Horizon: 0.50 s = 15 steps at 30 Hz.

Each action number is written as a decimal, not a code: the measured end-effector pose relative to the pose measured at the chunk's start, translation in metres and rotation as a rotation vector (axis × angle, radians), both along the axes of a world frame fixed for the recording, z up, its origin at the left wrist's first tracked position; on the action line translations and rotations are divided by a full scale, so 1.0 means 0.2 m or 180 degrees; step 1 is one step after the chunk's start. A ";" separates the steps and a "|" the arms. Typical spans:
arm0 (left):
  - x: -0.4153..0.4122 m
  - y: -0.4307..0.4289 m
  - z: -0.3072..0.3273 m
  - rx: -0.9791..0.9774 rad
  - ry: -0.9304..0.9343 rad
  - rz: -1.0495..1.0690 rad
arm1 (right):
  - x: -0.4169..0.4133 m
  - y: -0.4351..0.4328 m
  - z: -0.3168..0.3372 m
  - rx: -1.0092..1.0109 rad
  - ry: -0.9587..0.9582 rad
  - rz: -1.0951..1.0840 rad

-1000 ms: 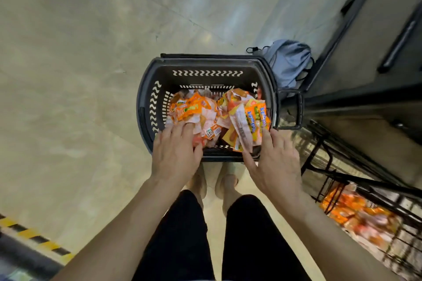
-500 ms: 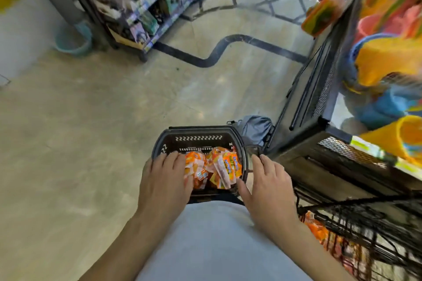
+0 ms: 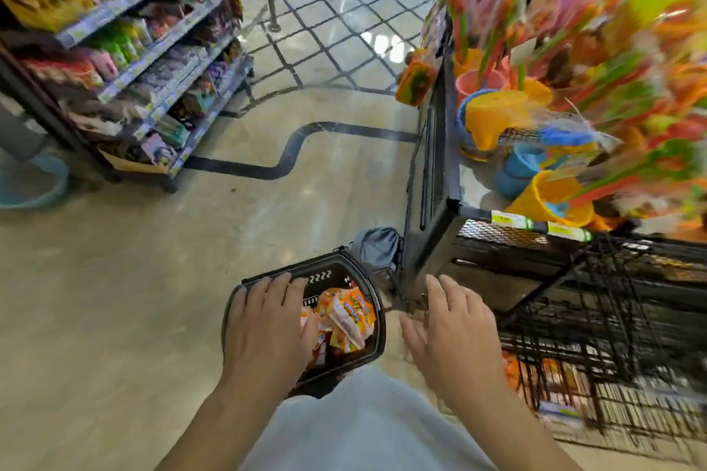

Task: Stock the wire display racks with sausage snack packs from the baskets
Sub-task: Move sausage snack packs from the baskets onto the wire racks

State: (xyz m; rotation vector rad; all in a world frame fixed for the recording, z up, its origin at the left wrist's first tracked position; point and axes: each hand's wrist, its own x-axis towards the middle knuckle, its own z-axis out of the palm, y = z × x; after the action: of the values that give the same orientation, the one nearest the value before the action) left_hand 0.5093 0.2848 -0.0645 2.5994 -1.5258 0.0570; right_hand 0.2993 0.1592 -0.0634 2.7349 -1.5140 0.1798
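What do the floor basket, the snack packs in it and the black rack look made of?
Basket: dark moulded plastic, probably, with slotted walls. Snack packs: glossy printed film, crinkled. Rack: thin black wire grid, likely coated metal.

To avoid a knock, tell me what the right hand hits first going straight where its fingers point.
Probably the dark shelf unit, which is straight ahead of the right hand and its open fingers. Depth is unclear.

Orange-and-yellow plastic sausage snack packs (image 3: 346,317) lie heaped in a black plastic basket (image 3: 329,275) at lower centre. A black wire display rack (image 3: 612,302) stands at lower right.
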 end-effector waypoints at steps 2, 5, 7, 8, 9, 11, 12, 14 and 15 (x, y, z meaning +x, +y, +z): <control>0.01 0.05 0.01 -0.0082 0.0028 -0.0306 | -0.06 0.14 0.00 0.0026 0.0076 -0.0276; -0.01 0.13 0.05 -0.0023 0.0009 -0.0667 | -0.15 0.43 -0.02 0.0117 0.0111 -0.0667; -0.04 0.19 0.06 0.0071 0.0035 -0.0936 | -0.21 0.62 -0.04 0.0179 0.0106 -0.0916; -0.06 0.21 0.05 0.0161 0.0095 -0.1070 | -0.25 0.72 -0.05 0.0238 0.0146 -0.1057; -0.08 0.24 0.05 0.0277 0.0149 -0.1173 | -0.28 0.82 -0.06 0.0303 0.0214 -0.1202; -0.13 0.30 0.05 0.0496 0.0207 -0.1341 | -0.35 1.00 -0.06 0.0345 0.0317 -0.1479; -0.17 0.31 0.05 0.0524 0.0204 -0.1463 | -0.39 1.07 -0.05 0.0286 0.0334 -0.1585; -0.25 0.35 0.03 0.0628 0.0243 -0.1711 | -0.47 1.20 -0.06 0.0296 0.0368 -0.1791; -0.30 0.37 0.02 0.0655 0.0220 -0.1836 | -0.52 1.26 -0.07 0.0329 0.0370 -0.1894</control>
State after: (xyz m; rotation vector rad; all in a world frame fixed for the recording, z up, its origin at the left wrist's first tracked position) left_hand 0.4491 0.3586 -0.0595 2.1533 -2.2849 -0.2536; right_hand 0.1961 0.4110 -0.0771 2.1748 -2.2524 -0.0667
